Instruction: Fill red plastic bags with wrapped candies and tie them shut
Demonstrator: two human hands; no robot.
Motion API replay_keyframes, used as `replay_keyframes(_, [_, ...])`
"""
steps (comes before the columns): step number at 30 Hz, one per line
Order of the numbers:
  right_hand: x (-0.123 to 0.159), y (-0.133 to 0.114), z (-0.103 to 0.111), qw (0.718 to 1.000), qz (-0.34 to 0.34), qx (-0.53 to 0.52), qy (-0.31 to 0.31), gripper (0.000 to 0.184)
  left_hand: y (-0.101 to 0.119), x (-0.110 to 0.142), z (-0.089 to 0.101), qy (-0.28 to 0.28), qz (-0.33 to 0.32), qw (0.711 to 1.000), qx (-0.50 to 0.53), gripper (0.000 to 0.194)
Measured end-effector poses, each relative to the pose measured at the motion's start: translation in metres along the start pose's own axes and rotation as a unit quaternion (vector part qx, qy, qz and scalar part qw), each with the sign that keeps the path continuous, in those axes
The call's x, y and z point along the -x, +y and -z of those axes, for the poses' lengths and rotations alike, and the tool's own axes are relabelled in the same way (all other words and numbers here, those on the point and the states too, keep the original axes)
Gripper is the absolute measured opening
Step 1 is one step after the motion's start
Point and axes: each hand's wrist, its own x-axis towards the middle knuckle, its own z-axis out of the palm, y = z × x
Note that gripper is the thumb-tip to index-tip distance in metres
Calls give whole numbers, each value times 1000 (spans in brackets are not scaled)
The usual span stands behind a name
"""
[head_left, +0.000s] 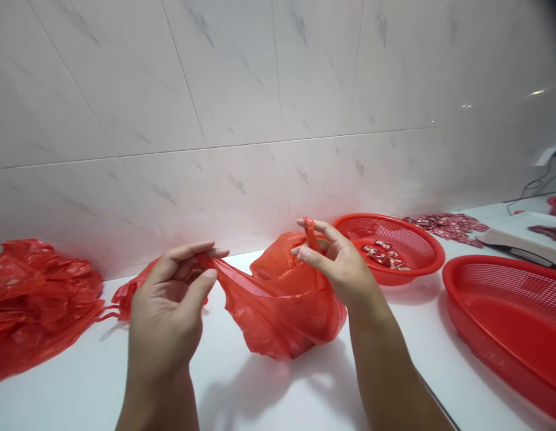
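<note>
A red plastic bag rests on the white tabletop in the middle of the head view, its two handles pulled apart. My left hand grips the left handle, which stretches out toward my fingers. With the right handle looped over its fingers, my right hand holds the bag's other side. The bag bulges at the bottom, but what is inside cannot be made out. Behind it, an orange-red bag part shows between my hands.
More crumpled red bags lie at the left. A round red basket with several small wrapped packets stands at the right, near a larger red basket. A packet pile and a white scale sit farther back by the tiled wall.
</note>
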Motion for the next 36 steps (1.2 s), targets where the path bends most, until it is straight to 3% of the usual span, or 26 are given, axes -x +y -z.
replay_keyframes(4, [0,6,1,999,9,-16,-30,43,-3,2,-1,-90,6,995,-51,35])
replay_keyframes(10, [8,6,-19,969,-98,91,-207,62,-1,7,-7,-202,-26,972,-122,31])
replay_keyframes(14, [12,7,-44,943,-98,162,-275,28,5,13,-13,-231,-32,967,-102,18])
replay_keyframes(17, [14,8,-52,944,-91,168,-270,15,8,16,-14,-245,-38,965,-85,16])
replay_keyframes(21, [10,11,-49,942,-129,120,-286,32,8,16,-11,-245,-22,966,-77,25])
replay_keyframes(26, [2,16,-34,946,-136,45,-290,54,5,10,-5,-107,-33,980,-166,30])
replay_keyframes(27, [1,17,-31,947,-132,24,-292,57,5,9,-4,-119,-40,975,-185,31])
replay_keyframes(31, [1,15,-25,946,-118,-4,-303,58,6,8,-8,-265,-42,941,-208,27])
replay_keyframes(36, [3,13,-30,963,-124,34,-238,55,6,10,-11,-226,-33,948,-222,25])
